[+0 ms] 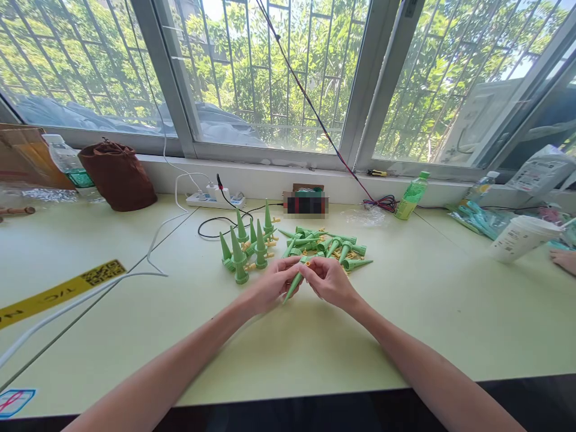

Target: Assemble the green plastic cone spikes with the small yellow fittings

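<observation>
My left hand [271, 283] is closed around a green plant watering spike [293, 287], its pointed end slanting down toward me. With the fingertips of my right hand [333, 283] I pinch a small orange valve [307, 264] at the wide end of that spike. How far the valve sits in the spike is hidden by my fingers. Just beyond my hands lies a loose pile of green spikes [335, 245] mixed with yellow-orange valves. To the left, several spikes [239, 257] stand point up, with valves sticking out of their sides.
Behind the spikes are a white power strip [216, 198] with cables and a small dark box [306, 203]. A brown drawstring bag [117, 176] stands back left. On the right are a green bottle [411, 197], a white cup [524, 239] and another person's hand [564, 260].
</observation>
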`<state>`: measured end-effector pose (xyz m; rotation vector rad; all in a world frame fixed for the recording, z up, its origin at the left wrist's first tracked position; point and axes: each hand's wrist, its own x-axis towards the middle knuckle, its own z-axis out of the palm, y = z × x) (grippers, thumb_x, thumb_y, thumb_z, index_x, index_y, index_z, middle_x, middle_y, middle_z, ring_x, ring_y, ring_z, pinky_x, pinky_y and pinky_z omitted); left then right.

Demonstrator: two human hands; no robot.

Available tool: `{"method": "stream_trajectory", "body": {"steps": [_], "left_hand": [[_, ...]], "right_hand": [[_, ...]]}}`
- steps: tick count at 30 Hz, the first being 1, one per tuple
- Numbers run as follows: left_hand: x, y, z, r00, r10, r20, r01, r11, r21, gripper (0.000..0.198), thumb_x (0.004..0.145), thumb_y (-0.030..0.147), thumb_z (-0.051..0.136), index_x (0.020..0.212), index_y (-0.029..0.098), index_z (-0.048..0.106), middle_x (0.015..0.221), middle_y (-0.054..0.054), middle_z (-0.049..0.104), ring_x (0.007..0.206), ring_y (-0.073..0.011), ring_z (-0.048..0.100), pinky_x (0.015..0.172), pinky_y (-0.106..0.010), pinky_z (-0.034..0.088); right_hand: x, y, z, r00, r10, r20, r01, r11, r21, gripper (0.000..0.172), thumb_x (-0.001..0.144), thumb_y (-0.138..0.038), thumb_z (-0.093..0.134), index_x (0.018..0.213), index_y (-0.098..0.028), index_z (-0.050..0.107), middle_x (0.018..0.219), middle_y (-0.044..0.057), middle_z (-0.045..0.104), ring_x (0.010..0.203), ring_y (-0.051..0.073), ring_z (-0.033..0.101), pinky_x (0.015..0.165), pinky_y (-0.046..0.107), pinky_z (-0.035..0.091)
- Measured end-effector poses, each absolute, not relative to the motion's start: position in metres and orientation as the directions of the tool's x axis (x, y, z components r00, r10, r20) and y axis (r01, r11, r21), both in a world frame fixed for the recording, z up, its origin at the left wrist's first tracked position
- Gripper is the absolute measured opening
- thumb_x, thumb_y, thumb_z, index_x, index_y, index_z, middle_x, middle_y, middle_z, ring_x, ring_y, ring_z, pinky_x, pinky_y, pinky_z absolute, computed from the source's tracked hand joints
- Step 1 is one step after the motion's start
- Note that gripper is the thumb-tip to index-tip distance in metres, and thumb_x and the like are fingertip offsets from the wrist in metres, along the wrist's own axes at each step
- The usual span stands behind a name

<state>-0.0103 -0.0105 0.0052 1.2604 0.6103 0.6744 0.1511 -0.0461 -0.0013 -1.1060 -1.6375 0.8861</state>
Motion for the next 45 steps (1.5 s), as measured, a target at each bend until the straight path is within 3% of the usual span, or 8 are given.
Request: {"method": "stream_trajectory", "body": {"steps": [6, 24, 29, 32, 38, 45], "left_hand": [[-0.011, -0.011, 0.005, 0.689, 0.724, -0.016, -0.157, 0.171, 0.973, 0.044, 0.080, 0.050, 0.066, 0.106, 0.014, 0.064, 0.065, 0.002, 0.046, 0.049, -0.0049, 0.035, 0.044, -0.020, 0.027], [-0.012, -0.008, -0.003, 0.643, 0.765, -0.035, -0.067, 0.101, 0.993, 0.053, 0.083, 0.052, 0.061, 0.125, 0.019, 0.052, 0.073, 0.000, 0.055, 0.048, -0.0054, 0.038, 0.041, -0.018, 0.028], [-0.010, -0.010, -0.001, 0.593, 0.805, 0.000, 0.003, -0.002, 1.000, 0.050, 0.087, 0.051, 0.054, 0.129, 0.024, 0.046, 0.070, 0.003, 0.053, 0.045, -0.0062, 0.035, 0.040, -0.019, 0.027], [-0.010, -0.009, -0.003, 0.522, 0.850, 0.069, 0.111, -0.147, 0.983, 0.045, 0.087, 0.049, 0.054, 0.123, 0.022, 0.050, 0.062, 0.005, 0.048, 0.044, -0.0074, 0.036, 0.043, -0.020, 0.028], [-0.011, -0.005, -0.013, 0.448, 0.844, 0.294, 0.357, -0.470, 0.807, 0.031, 0.086, 0.038, 0.056, 0.109, 0.019, 0.062, 0.058, 0.002, 0.055, 0.051, -0.0115, 0.043, 0.053, -0.023, 0.031], [-0.014, -0.003, -0.016, 0.505, 0.818, 0.275, 0.491, -0.534, 0.688, 0.027, 0.086, 0.035, 0.055, 0.104, 0.018, 0.066, 0.056, 0.001, 0.057, 0.051, -0.0148, 0.049, 0.053, -0.025, 0.033]], "right_hand": [[0.152, -0.046, -0.002, -0.156, 0.934, 0.322, 0.223, 0.351, -0.910, 0.048, 0.092, -0.056, 0.045, 0.062, -0.019, 0.047, 0.041, -0.005, 0.043, 0.036, 0.008, 0.037, 0.041, 0.023, 0.030], [0.152, -0.045, -0.003, -0.154, 0.929, 0.337, 0.273, 0.367, -0.889, 0.050, 0.091, -0.060, 0.045, 0.063, -0.019, 0.050, 0.044, -0.003, 0.045, 0.040, 0.010, 0.039, 0.042, 0.023, 0.031], [0.155, -0.040, -0.006, -0.117, 0.921, 0.371, 0.331, 0.388, -0.860, 0.048, 0.093, -0.056, 0.044, 0.062, -0.019, 0.050, 0.045, -0.004, 0.043, 0.042, 0.009, 0.037, 0.044, 0.023, 0.029], [0.162, -0.034, -0.007, 0.016, 0.913, 0.408, 0.403, 0.368, -0.838, 0.045, 0.094, -0.052, 0.043, 0.063, -0.020, 0.047, 0.046, -0.004, 0.040, 0.043, 0.010, 0.036, 0.044, 0.024, 0.027], [0.180, -0.023, -0.002, 0.203, 0.818, 0.539, 0.536, 0.368, -0.760, 0.034, 0.093, -0.043, 0.047, 0.067, -0.021, 0.045, 0.054, -0.004, 0.041, 0.048, 0.011, 0.038, 0.049, 0.025, 0.030], [0.181, -0.020, -0.008, 0.065, 0.829, 0.555, 0.648, 0.388, -0.656, 0.018, 0.090, -0.030, 0.050, 0.076, -0.019, 0.055, 0.066, 0.001, 0.059, 0.055, 0.014, 0.050, 0.056, 0.025, 0.039]]}}
